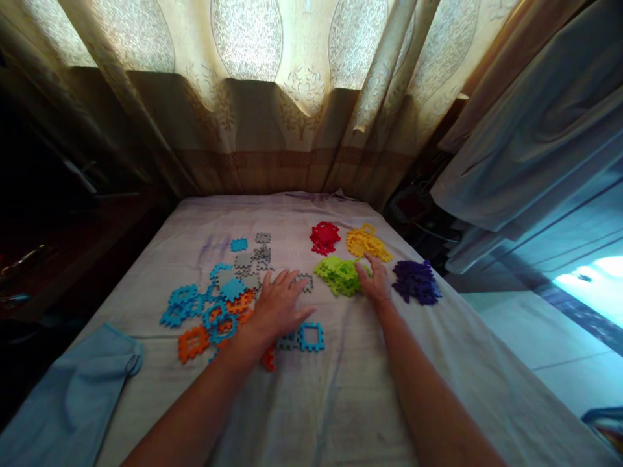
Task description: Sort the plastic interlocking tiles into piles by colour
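Note:
My left hand (280, 303) is spread out, palm down, over the mixed interlocking puzzle pieces at the middle left. Around it lie grey pieces (242, 262), blue pieces (182, 305) and orange pieces (193, 344), partly overlapping. A blue square frame piece (311, 337) lies just nearer than its thumb. My right hand (376, 280) is at the right edge of a lime green pile (338, 274), thumb and fingers apart. Whether its fingertips touch the green pieces I cannot tell. Part of the mixed pieces is hidden under my left hand and forearm.
Beyond my right hand are a red pile (324, 237) and a yellow pile (367, 243); a dark purple pile (416, 282) is to its right. A folded light blue cloth (73, 395) lies at the left edge of the sheet-covered surface (341, 402). Curtains (302, 136) hang behind.

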Demonstrator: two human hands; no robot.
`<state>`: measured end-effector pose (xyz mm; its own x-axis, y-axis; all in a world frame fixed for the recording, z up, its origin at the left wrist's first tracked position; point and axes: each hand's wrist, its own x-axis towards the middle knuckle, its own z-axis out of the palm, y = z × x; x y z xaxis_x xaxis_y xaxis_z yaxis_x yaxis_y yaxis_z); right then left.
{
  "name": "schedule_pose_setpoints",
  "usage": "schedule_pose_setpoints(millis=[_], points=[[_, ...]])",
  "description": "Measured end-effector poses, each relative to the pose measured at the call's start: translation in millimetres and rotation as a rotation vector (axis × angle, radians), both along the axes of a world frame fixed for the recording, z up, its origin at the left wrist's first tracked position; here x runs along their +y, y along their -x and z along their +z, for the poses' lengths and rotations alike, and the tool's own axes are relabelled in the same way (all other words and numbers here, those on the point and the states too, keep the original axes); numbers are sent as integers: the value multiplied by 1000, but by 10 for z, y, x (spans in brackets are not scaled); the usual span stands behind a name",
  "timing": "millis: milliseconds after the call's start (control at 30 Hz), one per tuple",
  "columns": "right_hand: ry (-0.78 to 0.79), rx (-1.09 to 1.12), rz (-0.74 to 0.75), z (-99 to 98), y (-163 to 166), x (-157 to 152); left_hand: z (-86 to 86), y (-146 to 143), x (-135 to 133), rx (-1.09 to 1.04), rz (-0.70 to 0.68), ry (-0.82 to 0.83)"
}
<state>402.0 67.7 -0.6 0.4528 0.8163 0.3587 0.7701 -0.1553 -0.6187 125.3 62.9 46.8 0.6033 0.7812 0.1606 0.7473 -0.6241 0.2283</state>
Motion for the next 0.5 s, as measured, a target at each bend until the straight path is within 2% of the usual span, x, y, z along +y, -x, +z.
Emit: schedule_pose_setpoints(millis=[67, 167, 300, 500], points=[[13, 33, -13, -43, 51, 41, -70, -216, 28, 44, -13, 93], [12, 27, -4, -76, 160, 79, -166, -299, 51, 100, -47, 171], [-41, -13, 6, -134, 329, 114, -208, -129, -21, 115, -53, 186], [-167, -42, -47, -263, 686, 262, -221, 239, -231, 116, 72, 123]])
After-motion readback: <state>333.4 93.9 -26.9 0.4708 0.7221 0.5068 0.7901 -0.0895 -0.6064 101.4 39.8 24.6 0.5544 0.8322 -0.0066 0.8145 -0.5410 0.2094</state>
